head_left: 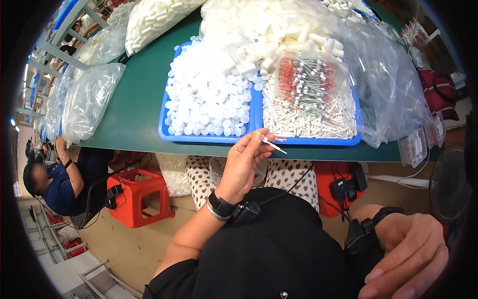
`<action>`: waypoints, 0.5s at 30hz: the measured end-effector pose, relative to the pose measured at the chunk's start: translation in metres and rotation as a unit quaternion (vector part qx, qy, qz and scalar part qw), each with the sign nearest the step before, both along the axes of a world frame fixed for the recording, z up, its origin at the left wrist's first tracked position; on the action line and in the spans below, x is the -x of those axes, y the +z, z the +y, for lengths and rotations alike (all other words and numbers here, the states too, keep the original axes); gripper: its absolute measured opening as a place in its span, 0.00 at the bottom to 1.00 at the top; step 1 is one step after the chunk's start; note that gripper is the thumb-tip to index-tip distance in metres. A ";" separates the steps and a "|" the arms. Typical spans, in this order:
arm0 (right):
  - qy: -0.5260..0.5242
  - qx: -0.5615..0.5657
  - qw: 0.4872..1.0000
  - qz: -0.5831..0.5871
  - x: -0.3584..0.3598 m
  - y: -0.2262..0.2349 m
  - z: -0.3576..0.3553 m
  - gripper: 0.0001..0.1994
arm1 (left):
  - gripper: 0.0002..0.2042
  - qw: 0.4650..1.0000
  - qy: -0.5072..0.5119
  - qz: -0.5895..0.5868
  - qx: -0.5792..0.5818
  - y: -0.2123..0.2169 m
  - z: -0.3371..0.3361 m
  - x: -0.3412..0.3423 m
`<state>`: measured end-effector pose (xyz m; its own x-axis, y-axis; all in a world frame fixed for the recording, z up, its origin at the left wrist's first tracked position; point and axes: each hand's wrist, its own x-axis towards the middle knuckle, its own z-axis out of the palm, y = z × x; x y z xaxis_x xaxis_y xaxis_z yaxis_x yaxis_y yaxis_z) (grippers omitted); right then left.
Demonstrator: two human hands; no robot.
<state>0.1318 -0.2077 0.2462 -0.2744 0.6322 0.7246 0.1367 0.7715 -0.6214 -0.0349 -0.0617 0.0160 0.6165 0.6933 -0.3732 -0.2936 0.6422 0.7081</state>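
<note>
In front of the blue tray, my left hand (244, 160) pinches a small white plastic piece (274, 146) with a thin stem between thumb and fingers. The stem points right and slightly down. My right hand (411, 256) is held close at the lower right, away from the table. Its fingers are loosely bent and slightly apart, with nothing visible in them; the lower edge cuts off part of it. The blue tray (209, 138) has translucent white round caps (206, 99) on the left and short white tubes (308, 124) on the right.
On the green table (132, 107), a clear box of red-and-green wired parts (306, 79) sits over the tubes. Bags of cream-coloured pieces (159, 20) and clear plastic (386, 79) lie around. Red stools (139, 197) stand below; another person (55, 182) sits at left, a fan (448, 184) at right.
</note>
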 end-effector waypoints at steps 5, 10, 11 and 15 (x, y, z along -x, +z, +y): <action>-0.030 0.081 0.990 0.112 0.008 -0.001 -0.027 0.24 | 0.17 1.000 0.002 -0.008 0.002 0.002 0.000 -0.003; 0.032 0.003 0.999 0.031 -0.011 -0.009 -0.019 0.29 | 0.17 1.000 -0.005 -0.001 0.007 0.002 0.000 -0.004; 0.016 -0.045 0.998 0.046 -0.015 -0.015 -0.012 0.23 | 0.18 1.000 -0.004 -0.003 0.007 0.002 0.000 -0.004; -0.358 -0.080 0.930 0.021 -0.033 -0.052 0.002 0.08 | 0.21 0.999 -0.009 -0.024 0.024 0.002 0.005 -0.005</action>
